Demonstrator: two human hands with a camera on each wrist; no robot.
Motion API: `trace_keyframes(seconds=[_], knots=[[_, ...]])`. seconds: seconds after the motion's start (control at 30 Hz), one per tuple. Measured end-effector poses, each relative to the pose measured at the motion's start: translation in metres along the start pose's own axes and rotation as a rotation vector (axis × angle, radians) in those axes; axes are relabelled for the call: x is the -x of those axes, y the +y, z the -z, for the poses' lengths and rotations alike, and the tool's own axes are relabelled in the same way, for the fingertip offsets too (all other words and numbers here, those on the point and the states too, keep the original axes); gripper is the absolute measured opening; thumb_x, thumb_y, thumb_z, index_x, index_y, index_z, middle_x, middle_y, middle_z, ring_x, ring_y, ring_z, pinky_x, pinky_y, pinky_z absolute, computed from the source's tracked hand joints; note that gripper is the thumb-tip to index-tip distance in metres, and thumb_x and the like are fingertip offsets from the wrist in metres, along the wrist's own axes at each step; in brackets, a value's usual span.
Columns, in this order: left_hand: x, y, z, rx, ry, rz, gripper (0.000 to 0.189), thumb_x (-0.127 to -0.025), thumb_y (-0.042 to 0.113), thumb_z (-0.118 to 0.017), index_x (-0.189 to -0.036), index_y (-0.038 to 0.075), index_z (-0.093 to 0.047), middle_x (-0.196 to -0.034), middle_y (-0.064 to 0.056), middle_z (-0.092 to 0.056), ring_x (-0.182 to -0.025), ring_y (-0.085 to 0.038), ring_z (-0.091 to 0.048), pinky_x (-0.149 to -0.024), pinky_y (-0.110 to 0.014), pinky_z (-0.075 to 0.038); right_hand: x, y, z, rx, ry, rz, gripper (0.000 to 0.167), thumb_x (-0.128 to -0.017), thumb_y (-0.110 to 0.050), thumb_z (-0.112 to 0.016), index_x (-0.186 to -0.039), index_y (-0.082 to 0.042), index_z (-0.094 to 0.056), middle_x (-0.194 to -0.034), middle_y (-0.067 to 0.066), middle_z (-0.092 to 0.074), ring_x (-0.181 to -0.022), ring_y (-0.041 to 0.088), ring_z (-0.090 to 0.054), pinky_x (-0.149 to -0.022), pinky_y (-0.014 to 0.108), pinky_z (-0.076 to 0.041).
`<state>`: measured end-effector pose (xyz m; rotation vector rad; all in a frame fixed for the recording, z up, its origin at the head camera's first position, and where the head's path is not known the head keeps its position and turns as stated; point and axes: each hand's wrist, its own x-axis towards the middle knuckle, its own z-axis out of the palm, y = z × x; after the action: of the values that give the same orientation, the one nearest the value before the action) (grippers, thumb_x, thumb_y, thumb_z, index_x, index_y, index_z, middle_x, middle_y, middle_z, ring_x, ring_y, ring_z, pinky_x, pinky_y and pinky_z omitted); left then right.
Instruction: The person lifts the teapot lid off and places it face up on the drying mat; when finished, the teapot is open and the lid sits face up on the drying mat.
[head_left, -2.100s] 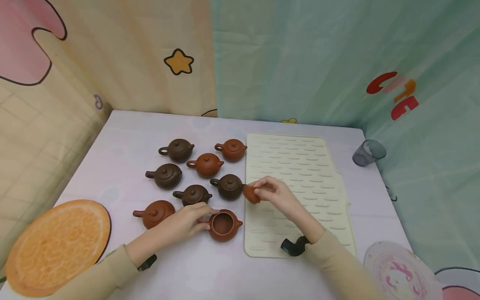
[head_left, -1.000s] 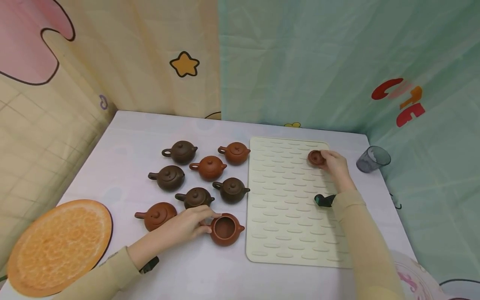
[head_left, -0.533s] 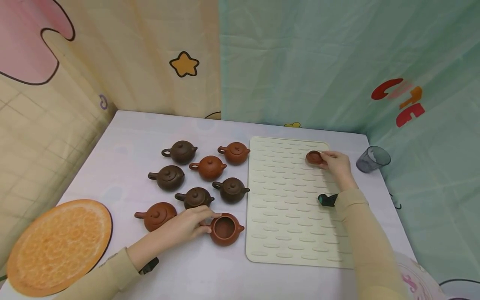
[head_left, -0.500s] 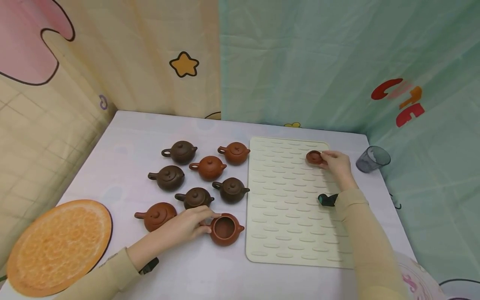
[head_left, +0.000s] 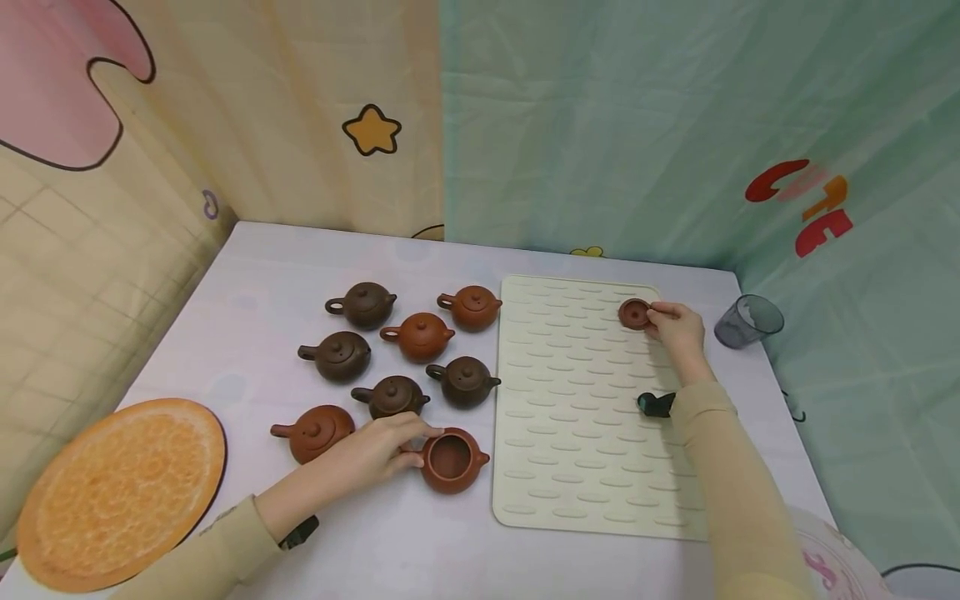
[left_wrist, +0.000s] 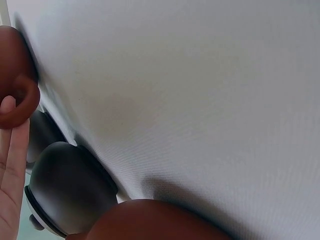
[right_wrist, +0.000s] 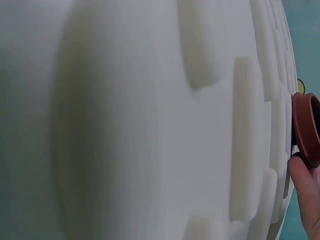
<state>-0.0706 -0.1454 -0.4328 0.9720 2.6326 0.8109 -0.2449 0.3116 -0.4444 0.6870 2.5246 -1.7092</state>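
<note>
My left hand (head_left: 375, 452) holds the handle of a red-brown teapot (head_left: 452, 483), whose lid is off and whose mouth faces up. In the left wrist view its looped handle (left_wrist: 31, 100) has my fingers at it. My right hand (head_left: 681, 335) pinches the edge of a round red-brown teapot lid (head_left: 634, 315) at the far right corner of a cream ridged mat (head_left: 570, 392). The lid lies upside down, its hollow underside showing. In the right wrist view the lid (right_wrist: 302, 125) is low over the mat; whether it touches is unclear.
Left of the mat stand several lidded teapots, dark brown ones (head_left: 467, 385) and reddish ones (head_left: 422, 337). A grey tumbler (head_left: 738, 325) leans at the table's right edge. An orange round placemat (head_left: 123, 496) lies at left, and a pink-patterned round mat (head_left: 832, 558) at lower right.
My right hand has carried the lid from beside the dark teapot to the mat's far right corner and turned it over. Lately it has only shifted and levelled slightly. My left hand stays on the teapot.
</note>
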Motion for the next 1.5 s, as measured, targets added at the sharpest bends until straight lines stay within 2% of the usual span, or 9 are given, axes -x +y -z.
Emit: trace_keyframes(seconds=[0.23, 0.37, 0.5, 0.6, 0.7, 0.87, 1.13, 1.33, 1.5], knots=[[-0.001, 0.001, 0.0, -0.006, -0.004, 0.01, 0.036, -0.088, 0.015, -0.072, -0.123, 0.009, -0.066, -0.113, -0.004, -0.067, -0.088, -0.01, -0.061, -0.077, -0.025, -0.054, -0.001, 0.001, 0.002, 0.039, -0.042, 0.018, 0.047, -0.102, -0.019, -0.052, -0.145, 0.0, -0.045, -0.108, 0.0, -0.056, -0.074, -0.007, -0.059, -0.078, 0.014, -0.054], [-0.001, 0.008, 0.006, -0.049, -0.012, 0.011, 0.036, -0.091, 0.019, -0.071, -0.125, 0.009, -0.065, -0.115, -0.004, -0.066, -0.094, -0.013, -0.064, -0.079, -0.028, -0.055, 0.007, -0.004, 0.001, 0.123, -0.023, 0.06, 0.049, -0.103, -0.023, -0.05, -0.145, -0.001, -0.044, -0.133, 0.017, -0.055, -0.102, 0.013, -0.063, -0.089, 0.023, -0.052], [-0.003, 0.02, 0.028, -0.09, 0.046, -0.015, 0.034, -0.092, 0.02, -0.069, -0.125, 0.011, -0.065, -0.115, -0.002, -0.066, -0.095, -0.012, -0.065, -0.08, -0.029, -0.055, 0.029, -0.017, -0.006, 0.232, -0.001, 0.189, 0.047, -0.103, -0.021, -0.049, -0.145, 0.0, -0.044, -0.147, 0.023, -0.045, -0.135, 0.036, -0.044, -0.107, 0.046, -0.041], [-0.013, 0.024, 0.052, -0.115, 0.135, -0.044, 0.03, -0.092, 0.017, -0.07, -0.121, 0.012, -0.067, -0.113, 0.0, -0.068, -0.093, -0.012, -0.065, -0.079, -0.031, -0.055, 0.05, -0.03, -0.021, 0.268, -0.035, 0.315, 0.043, -0.103, -0.019, -0.05, -0.141, 0.0, -0.049, -0.142, 0.025, -0.048, -0.135, 0.04, -0.043, -0.11, 0.051, -0.038], [-0.03, 0.021, 0.072, -0.113, 0.181, -0.032, 0.027, -0.091, 0.016, -0.071, -0.118, 0.012, -0.069, -0.115, -0.001, -0.068, -0.097, -0.015, -0.065, -0.083, -0.035, -0.054, 0.072, -0.042, -0.042, 0.262, -0.159, 0.404, 0.038, -0.102, -0.021, -0.054, -0.135, -0.003, -0.056, -0.136, 0.021, -0.056, -0.129, 0.036, -0.051, -0.106, 0.048, -0.043], [-0.063, 0.002, 0.085, -0.094, 0.095, 0.033, 0.027, -0.092, 0.015, -0.069, -0.119, 0.01, -0.069, -0.118, -0.006, -0.068, -0.105, -0.021, -0.065, -0.088, -0.04, -0.053, 0.106, -0.054, -0.081, 0.23, -0.382, 0.476, 0.03, -0.1, -0.024, -0.059, -0.124, -0.008, -0.065, -0.127, 0.013, -0.065, -0.119, 0.03, -0.061, -0.096, 0.044, -0.052], [-0.093, -0.021, 0.071, -0.14, -0.121, 0.086, 0.03, -0.09, 0.015, -0.072, -0.119, 0.005, -0.068, -0.108, -0.009, -0.068, -0.092, -0.018, -0.062, -0.082, -0.035, -0.053, 0.144, -0.053, -0.14, 0.261, -0.588, 0.672, 0.022, -0.093, -0.013, -0.068, -0.113, -0.005, -0.071, -0.114, 0.008, -0.069, -0.111, 0.023, -0.065, -0.093, 0.037, -0.054], [-0.101, -0.026, 0.061, -0.126, -0.159, 0.083, 0.028, -0.09, 0.01, -0.071, -0.118, 0.006, -0.068, -0.115, -0.01, -0.069, -0.099, -0.019, -0.064, -0.085, -0.035, -0.053, 0.153, -0.049, -0.16, 0.404, -0.582, 0.871, 0.02, -0.089, -0.012, -0.073, -0.109, -0.009, -0.074, -0.113, 0.006, -0.07, -0.109, 0.021, -0.065, -0.09, 0.033, -0.055], [-0.102, -0.027, 0.058, -0.087, -0.166, 0.085, 0.029, -0.09, 0.005, -0.07, -0.118, 0.007, -0.068, -0.109, -0.009, -0.072, -0.097, -0.018, -0.067, -0.081, -0.032, -0.054, 0.155, -0.05, -0.166, 0.461, -0.543, 0.92, 0.019, -0.088, -0.011, -0.074, -0.107, -0.008, -0.074, -0.113, 0.007, -0.07, -0.108, 0.021, -0.065, -0.09, 0.034, -0.054]])
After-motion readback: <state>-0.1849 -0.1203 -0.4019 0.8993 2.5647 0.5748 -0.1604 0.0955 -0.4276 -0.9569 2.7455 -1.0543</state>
